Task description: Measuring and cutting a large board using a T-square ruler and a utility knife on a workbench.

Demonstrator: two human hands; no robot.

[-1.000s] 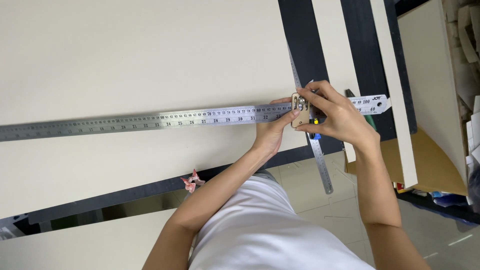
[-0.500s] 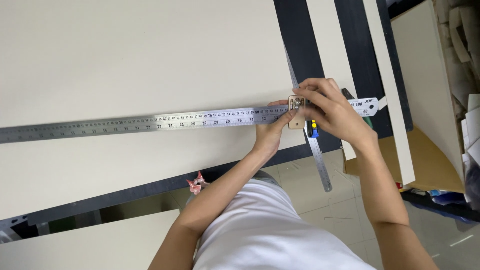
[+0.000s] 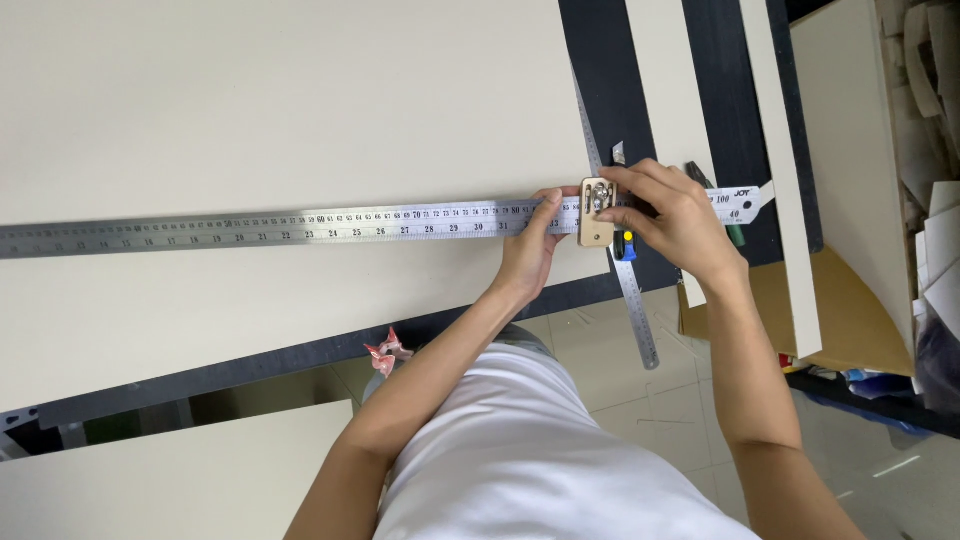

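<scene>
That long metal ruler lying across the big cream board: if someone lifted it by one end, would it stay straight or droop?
The long steel ruler looks thin and flat, so it would probably sag. Its smooth metal likely slides on the cream board, perhaps why the left hand presses it.

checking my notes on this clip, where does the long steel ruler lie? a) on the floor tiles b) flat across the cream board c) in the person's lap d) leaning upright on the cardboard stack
b: the long steel ruler lies flat across the cream board, with the left hand and right hand at its small brass block.

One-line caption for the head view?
Both hands, left hand and right hand, press a long steel ruler with a sliding stop on pale board.
</scene>
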